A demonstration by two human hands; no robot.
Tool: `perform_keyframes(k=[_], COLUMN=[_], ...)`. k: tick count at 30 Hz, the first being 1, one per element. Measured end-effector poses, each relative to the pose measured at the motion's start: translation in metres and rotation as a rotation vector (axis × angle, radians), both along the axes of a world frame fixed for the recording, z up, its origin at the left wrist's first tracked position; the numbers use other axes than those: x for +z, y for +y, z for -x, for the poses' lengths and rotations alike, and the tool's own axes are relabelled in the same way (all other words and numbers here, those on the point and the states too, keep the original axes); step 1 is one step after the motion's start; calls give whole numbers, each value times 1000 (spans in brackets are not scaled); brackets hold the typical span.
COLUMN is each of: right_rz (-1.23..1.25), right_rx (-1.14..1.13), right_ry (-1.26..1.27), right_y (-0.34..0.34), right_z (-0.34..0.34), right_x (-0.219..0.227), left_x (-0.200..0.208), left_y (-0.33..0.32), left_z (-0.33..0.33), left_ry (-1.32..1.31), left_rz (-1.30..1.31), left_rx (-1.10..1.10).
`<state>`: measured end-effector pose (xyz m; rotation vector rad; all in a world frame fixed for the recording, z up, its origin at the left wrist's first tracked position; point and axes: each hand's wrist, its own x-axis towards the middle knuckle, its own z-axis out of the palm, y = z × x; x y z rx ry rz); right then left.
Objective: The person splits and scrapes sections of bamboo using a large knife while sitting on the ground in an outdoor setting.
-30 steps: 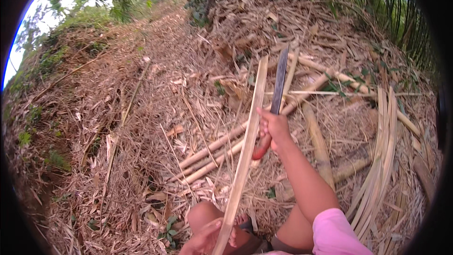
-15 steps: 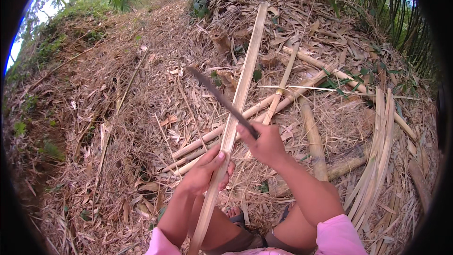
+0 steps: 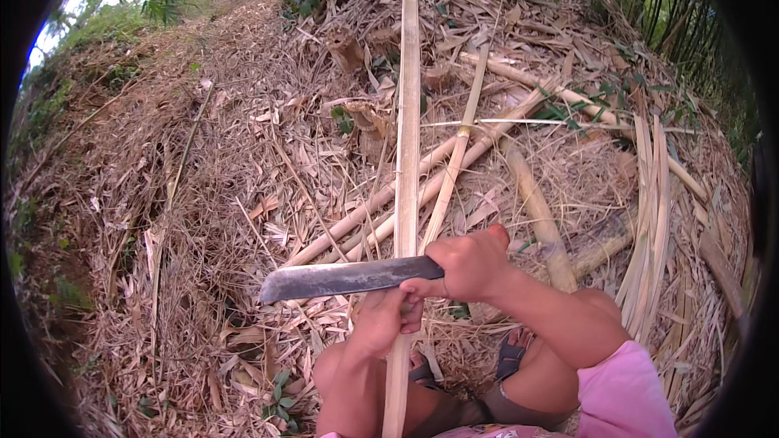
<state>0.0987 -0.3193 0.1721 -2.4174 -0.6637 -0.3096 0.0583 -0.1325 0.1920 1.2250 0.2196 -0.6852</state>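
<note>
A long, pale split bamboo strip runs away from me up the middle of the head view, its near end passing between my knees. My left hand is closed round its lower part. In my closed right hand is a machete with a dark, worn blade. The blade lies crosswise over the strip just beyond my left fingers, its broad side showing and its tip to the left. My right fist hides the handle. Whether the edge touches the bamboo I cannot tell.
Bamboo poles lie crossed on the leaf litter ahead. A bundle of thin split strips is at the right, near a thick bamboo piece. Cut stumps stand beyond. My sandalled feet are close below the hands.
The machete has turned from a slanting, edge-on pose to lie level across the strip, broad side showing. The strip has swung from leaning right to nearly straight ahead. Both hands keep their hold.
</note>
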Motion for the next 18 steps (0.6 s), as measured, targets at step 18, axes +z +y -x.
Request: perform_keyframes(k=[18], right_rz=[68], right_rx=[-347], right_ry=[115], right_y=[-44], right_z=[-93], right_x=[-36], left_x=[-10], left_y=[20], left_z=[-3], left_ry=[-27], left_rz=[-35], left_rx=[-5])
